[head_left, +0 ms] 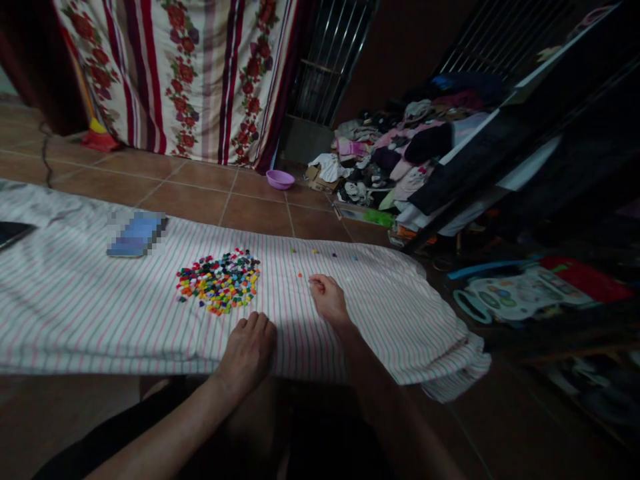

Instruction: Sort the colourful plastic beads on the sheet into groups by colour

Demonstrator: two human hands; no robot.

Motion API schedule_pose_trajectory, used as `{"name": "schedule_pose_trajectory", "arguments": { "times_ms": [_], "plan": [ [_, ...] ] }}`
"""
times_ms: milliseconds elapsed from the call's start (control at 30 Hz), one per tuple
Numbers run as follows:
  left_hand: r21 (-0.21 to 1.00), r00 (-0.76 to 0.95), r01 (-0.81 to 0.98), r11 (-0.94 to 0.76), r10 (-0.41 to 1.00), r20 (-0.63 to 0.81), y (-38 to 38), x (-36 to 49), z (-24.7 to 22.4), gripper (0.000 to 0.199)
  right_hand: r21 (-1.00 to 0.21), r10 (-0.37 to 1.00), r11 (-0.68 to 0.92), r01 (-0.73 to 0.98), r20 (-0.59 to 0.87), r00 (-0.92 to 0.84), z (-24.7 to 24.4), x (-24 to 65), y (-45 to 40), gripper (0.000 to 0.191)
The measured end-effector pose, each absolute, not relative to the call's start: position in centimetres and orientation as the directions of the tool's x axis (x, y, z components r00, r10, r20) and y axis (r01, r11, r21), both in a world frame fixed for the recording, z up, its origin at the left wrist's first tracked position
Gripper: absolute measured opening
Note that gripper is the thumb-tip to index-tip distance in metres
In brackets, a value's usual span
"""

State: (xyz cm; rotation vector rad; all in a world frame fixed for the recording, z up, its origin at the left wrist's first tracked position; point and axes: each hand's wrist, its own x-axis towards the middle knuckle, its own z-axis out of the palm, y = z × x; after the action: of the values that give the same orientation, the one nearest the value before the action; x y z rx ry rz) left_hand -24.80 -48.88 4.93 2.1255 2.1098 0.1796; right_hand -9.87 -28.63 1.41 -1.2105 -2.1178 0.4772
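A loose pile of small colored beads (223, 280) lies on a striped cloth (125, 313). My left hand (250, 343) rests palm down at the cloth's near side, just below the pile. Its fingers are curled together, and the underside is hidden. To the right of the pile, my right hand (327, 298) is low over the cloth with thumb and fingers pinched; whatever is between the tips is too small to make out. An orange bead (300, 275) sits just left of those fingertips. Beyond it, several single beads (315, 251) are spaced out in a row.
A phone (137, 235) lies on the cloth at left, and a dark object (15, 233) is at the far left edge. On the tiled floor stand a purple basin (281, 179) and a heap of clothes (395, 150). A flowered curtain (200, 80) hangs behind.
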Motion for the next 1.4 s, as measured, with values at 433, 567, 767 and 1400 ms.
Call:
{"name": "schedule_pose_trajectory", "arguments": {
  "times_ms": [433, 567, 767, 1400],
  "plan": [
    [0.117, 0.124, 0.982, -0.148, 0.973, 0.192, -50.7, -26.9, 1.1, 0.039, -0.537, 0.700, 0.677, 0.503, 0.259, -0.666, 2.5, -20.4, -33.3, 0.022],
    [0.110, 0.148, 0.979, -0.171, 0.971, 0.189, -50.9, -27.5, 0.9, 0.041, -0.465, 0.692, 0.691, 0.554, 0.201, -0.694, 2.8, -22.5, -33.9, 0.021],
    [0.121, 0.171, 0.973, -0.196, 0.967, 0.190, -51.1, -28.0, 0.6, 0.045, -0.327, 0.708, 0.685, 0.652, 0.084, -0.701, 4.1, -24.1, -34.6, 0.022],
    [0.106, 0.152, 0.981, -0.164, 0.982, 0.111, -50.8, -27.7, 2.2, 0.043, -0.209, 0.710, 0.687, 0.696, -0.011, -0.704, 4.7, -25.7, -35.0, 0.027]
  ]
}}
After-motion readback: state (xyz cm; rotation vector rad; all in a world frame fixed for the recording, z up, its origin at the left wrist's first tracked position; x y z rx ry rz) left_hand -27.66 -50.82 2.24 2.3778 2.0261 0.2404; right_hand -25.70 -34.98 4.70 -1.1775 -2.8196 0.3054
